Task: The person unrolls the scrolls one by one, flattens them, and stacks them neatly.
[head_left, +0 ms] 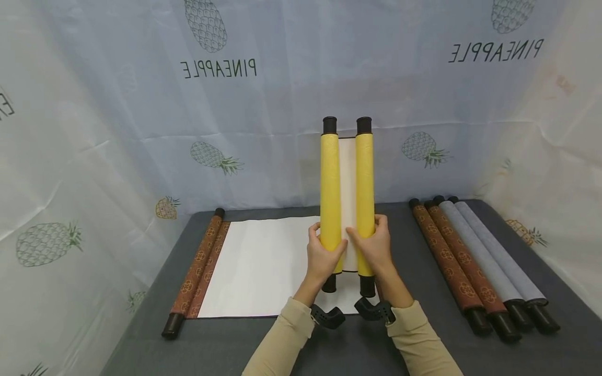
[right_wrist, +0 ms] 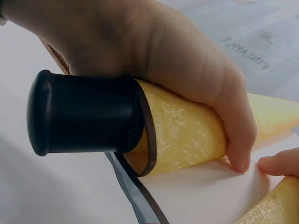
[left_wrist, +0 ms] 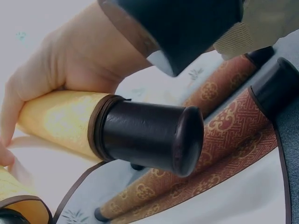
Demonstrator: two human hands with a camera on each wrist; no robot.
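Observation:
A yellow scroll with black knobs is held up above the table, its two rolls side by side and a narrow strip of white paper showing between them. My left hand grips the left roll near its lower end, thumb toward the strip. Around the right roll curl the fingers of my right hand, its thumb also at the strip. Beneath them lies an unrolled brown patterned scroll with a wide white sheet; its right end is mostly hidden behind my right arm.
On the right of the dark grey table lie rolled scrolls side by side, brown patterned and light grey, with black knobs. A pale curtain printed with pineapples hangs behind and at both sides.

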